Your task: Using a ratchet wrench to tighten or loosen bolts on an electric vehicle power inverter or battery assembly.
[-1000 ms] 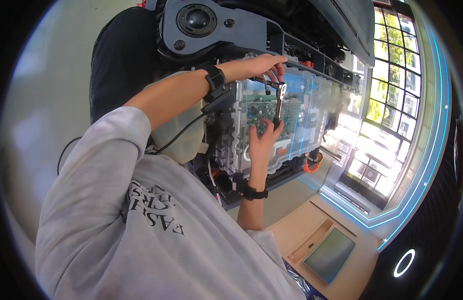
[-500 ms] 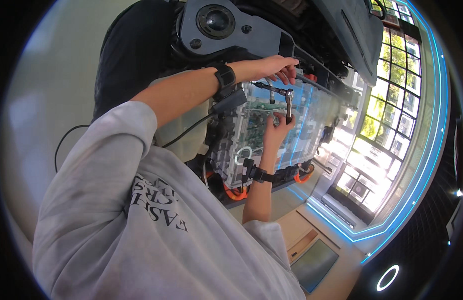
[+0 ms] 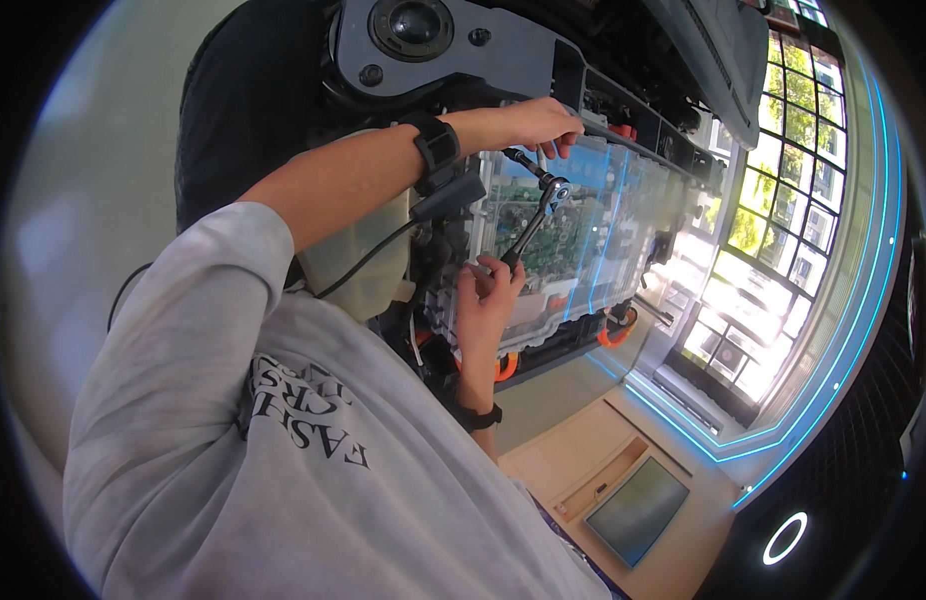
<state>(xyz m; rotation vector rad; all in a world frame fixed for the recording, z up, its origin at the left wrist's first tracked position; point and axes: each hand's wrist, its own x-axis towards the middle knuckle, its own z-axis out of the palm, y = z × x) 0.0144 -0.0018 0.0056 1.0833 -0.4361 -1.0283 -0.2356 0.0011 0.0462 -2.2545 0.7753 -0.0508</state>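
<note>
A ratchet wrench [image 3: 533,225] with a chrome head and dark handle lies over a clear-covered unit [image 3: 593,215] with green circuit boards inside. My right hand [image 3: 488,300] is closed on the handle's near end, thumb and fingers pinching it. From the ratchet head a dark extension bar [image 3: 523,160] runs to the upper left, its far end hidden beneath my left wrist. Above the head is my left hand [image 3: 538,123], its fingers bent downward and close together. What those fingers hold, if anything, is hidden.
A grey panel with a round dark dome [image 3: 411,28] stands beyond my left arm. A translucent tank [image 3: 358,260] sits beneath that arm, crossed by a black cable [image 3: 373,262]. Orange cables [image 3: 618,330] edge the unit. A raised dark cover [image 3: 718,70] is at upper right.
The ratchet handle has swung toward my body and to the left, my right hand travelling with it. My left hand stays near the extension bar. The whole view has shifted slightly.
</note>
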